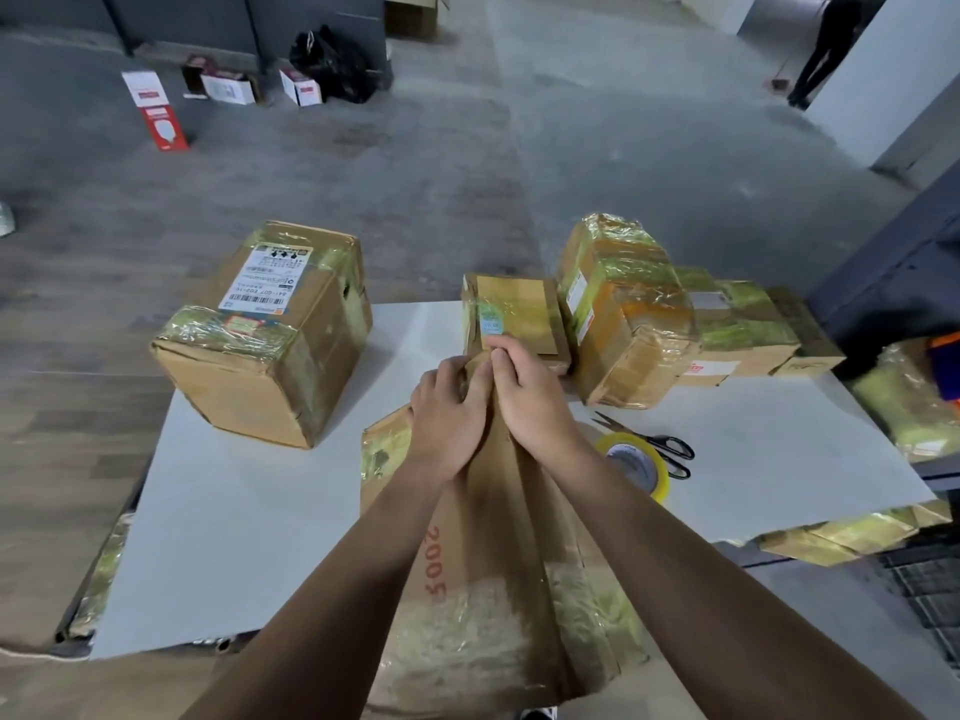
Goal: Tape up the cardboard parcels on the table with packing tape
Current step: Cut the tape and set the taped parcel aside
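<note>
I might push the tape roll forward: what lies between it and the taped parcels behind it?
In the head view, black-handled scissors lie on the white table between the tape roll and the taped parcels.

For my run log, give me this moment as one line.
focus: near parcel | left hand: grips parcel's far edge | right hand: grips same edge | tape roll: on table beside scissors

One head view looks steeply down, close over the table (pixel 270 511).
</note>
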The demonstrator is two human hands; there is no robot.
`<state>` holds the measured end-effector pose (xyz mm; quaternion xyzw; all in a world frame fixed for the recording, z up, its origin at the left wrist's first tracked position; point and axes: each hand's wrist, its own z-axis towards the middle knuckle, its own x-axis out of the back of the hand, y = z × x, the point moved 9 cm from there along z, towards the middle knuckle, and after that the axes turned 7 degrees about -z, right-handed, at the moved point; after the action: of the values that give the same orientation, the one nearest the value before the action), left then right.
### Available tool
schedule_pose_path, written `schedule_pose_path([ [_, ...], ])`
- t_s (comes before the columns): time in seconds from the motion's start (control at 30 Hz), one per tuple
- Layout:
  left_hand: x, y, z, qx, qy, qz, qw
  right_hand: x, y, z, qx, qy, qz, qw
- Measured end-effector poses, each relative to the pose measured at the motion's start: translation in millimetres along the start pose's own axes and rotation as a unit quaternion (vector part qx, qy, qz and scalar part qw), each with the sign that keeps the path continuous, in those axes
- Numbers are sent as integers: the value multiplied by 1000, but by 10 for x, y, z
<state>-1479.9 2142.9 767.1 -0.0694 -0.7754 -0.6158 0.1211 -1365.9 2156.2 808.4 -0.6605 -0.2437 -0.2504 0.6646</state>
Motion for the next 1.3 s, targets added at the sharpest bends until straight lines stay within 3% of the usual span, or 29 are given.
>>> schedule_pose_path([
  [0.33, 288, -61, -35, 47, 21, -76, 996, -169, 128, 30, 3, 3, -113, 994],
  [0.53, 287, 82, -14, 38, -2, -34, 999, -121, 414, 7, -98, -16, -134, 986],
  [0.77, 265, 45, -70, 98, -3, 64, 993, -39, 667, -156, -205, -61, -30, 976],
  [0.97, 376, -37, -115, 89, 21, -40, 995, 0, 634, -132, -208, -67, -51, 974],
  [1.17, 469, -80, -146, 85, 19, -150, 985, -234, 614, -282, -259, -158, 115, 946],
  [1.3, 464, -223, -151, 126, 14, -237, 963, -139, 586, -190, -230, -123, 49, 964],
])
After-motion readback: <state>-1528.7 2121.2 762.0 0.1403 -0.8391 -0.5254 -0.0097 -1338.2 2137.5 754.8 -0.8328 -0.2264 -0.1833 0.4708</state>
